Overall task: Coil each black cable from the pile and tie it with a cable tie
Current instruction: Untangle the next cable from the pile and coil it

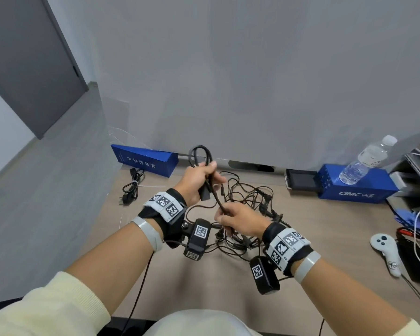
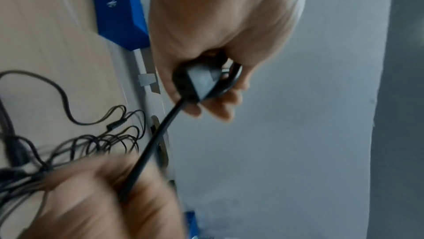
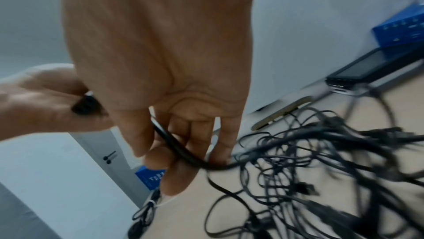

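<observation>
Left hand (image 1: 196, 182) fist curled round a loop of the black cable (image 1: 215, 194) w/ its plug (image 2: 195, 81), held above the pile (image 1: 247, 214) on the desk (image 1: 204, 282). Right hand (image 1: 238, 220) pinches the same cable lower down btwn thumb & fingers (image 3: 199, 139). One tied coil (image 1: 132, 184) lies far left, near a blue box (image 1: 146, 160).

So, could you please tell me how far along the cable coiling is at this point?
Done: one coiled cable, bound with a white tie, lies on the desk by the blue box.
In hand: the left hand holds the first loops and plug of a thick black cable; the right hand pinches its length to feed more.
Left: finishing and tying this coil, then the tangled pile.
</observation>
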`<state>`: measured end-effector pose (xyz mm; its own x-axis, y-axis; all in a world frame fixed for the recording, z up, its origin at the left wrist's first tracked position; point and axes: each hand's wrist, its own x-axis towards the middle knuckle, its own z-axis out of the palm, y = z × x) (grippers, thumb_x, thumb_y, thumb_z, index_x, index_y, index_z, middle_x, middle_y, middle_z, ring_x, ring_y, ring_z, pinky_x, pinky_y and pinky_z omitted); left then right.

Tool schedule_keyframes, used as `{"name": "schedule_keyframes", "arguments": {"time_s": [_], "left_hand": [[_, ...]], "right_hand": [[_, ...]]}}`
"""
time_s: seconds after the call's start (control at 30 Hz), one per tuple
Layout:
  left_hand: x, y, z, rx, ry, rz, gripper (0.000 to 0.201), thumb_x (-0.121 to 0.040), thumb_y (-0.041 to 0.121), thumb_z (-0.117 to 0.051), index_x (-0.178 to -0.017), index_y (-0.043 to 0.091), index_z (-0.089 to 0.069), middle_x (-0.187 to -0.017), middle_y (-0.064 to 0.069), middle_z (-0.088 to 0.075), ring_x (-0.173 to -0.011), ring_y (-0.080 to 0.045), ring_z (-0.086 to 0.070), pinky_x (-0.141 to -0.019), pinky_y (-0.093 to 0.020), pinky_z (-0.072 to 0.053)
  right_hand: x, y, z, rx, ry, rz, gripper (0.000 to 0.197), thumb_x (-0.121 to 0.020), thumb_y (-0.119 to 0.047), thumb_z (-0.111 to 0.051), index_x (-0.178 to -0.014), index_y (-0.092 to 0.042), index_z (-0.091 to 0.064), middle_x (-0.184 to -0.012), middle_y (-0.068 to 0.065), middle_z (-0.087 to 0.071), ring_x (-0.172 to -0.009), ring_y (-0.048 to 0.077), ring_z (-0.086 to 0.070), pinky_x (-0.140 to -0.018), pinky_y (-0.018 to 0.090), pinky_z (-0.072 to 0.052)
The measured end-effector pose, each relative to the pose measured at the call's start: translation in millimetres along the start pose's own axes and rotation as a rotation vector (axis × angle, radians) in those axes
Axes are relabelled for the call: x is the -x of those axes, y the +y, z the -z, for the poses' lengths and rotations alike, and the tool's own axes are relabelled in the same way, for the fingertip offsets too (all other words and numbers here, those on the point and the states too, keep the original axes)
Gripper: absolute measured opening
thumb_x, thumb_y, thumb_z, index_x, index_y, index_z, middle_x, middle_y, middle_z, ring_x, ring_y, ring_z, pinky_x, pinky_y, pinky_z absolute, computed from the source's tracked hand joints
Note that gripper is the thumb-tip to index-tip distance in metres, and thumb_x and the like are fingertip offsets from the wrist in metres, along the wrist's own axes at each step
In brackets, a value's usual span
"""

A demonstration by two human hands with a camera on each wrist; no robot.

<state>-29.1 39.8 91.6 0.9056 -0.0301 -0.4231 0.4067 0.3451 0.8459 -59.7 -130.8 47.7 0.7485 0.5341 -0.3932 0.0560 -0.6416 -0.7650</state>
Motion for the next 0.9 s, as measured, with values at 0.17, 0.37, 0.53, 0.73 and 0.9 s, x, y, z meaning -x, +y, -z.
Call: {"name": "schedule_keyframes", "arguments": {"time_s": [0.17, 0.37, 0.53, 0.73, 0.9], "left_hand": [[-26, -1, 21, 0.123, 0.383, -0.068, 0.012, -0.099, 0.023, -0.059, -0.088, 0.018, -0.055, -0.062, 0.003, -0.046, -0.052, -0.012, -0.043, -0.05, -0.028, -0.039], [-18, -13, 19, -0.581, 0.291, -0.217, 0.024, -0.092, 0.04, -0.067, -0.085, 0.018, -0.06, -0.075, -0.001, -0.055, -0.069, -0.017, -0.05, -0.061, -0.03, -0.043], [-8, -7, 9, -0.87, -0.099, -0.225, 0.047, -0.085, 0.057, -0.069, -0.088, 0.011, -0.061, -0.077, -0.004, -0.057, -0.069, -0.015, -0.049, -0.066, -0.031, -0.041], [-2, -15, -1, -0.932, -0.397, -0.033, 0.039, -0.078, 0.045, -0.08, -0.084, 0.011, -0.063, -0.073, -0.003, -0.063, -0.066, -0.015, -0.056, -0.063, -0.027, -0.047], [9, -3, -4, -0.725, -0.396, 0.022, 0.029, -0.099, 0.033, -0.06, -0.078, 0.012, -0.061, -0.06, -0.004, -0.058, -0.049, -0.012, -0.05, -0.045, -0.019, -0.04]], "right_hand": [[17, 15, 9, 0.049, 0.06, 0.026, 0.011, -0.099, -0.022, -0.06, -0.092, -0.018, -0.067, -0.079, 0.004, -0.072, -0.059, 0.004, -0.058, -0.062, 0.021, -0.046], [12, 6, 36, 0.018, 0.292, 0.117, 0.014, -0.096, -0.02, -0.062, -0.082, -0.02, -0.067, -0.074, 0.003, -0.071, -0.072, 0.022, -0.067, -0.077, 0.043, -0.055], [10, -4, 54, -0.057, 0.389, 0.15, 0.007, -0.094, -0.012, -0.063, -0.089, -0.011, -0.068, -0.074, 0.007, -0.073, -0.069, 0.016, -0.068, -0.075, 0.035, -0.054], [-5, -15, 51, -0.152, 0.481, 0.164, 0.016, -0.086, -0.017, -0.073, -0.085, -0.023, -0.058, -0.075, 0.004, -0.075, -0.073, 0.017, -0.073, -0.075, 0.035, -0.057], [-6, -9, 60, -0.199, 0.476, 0.161, 0.017, -0.093, -0.024, -0.07, -0.086, -0.013, -0.059, -0.066, -0.001, -0.069, -0.066, 0.011, -0.067, -0.07, 0.028, -0.052]]}}
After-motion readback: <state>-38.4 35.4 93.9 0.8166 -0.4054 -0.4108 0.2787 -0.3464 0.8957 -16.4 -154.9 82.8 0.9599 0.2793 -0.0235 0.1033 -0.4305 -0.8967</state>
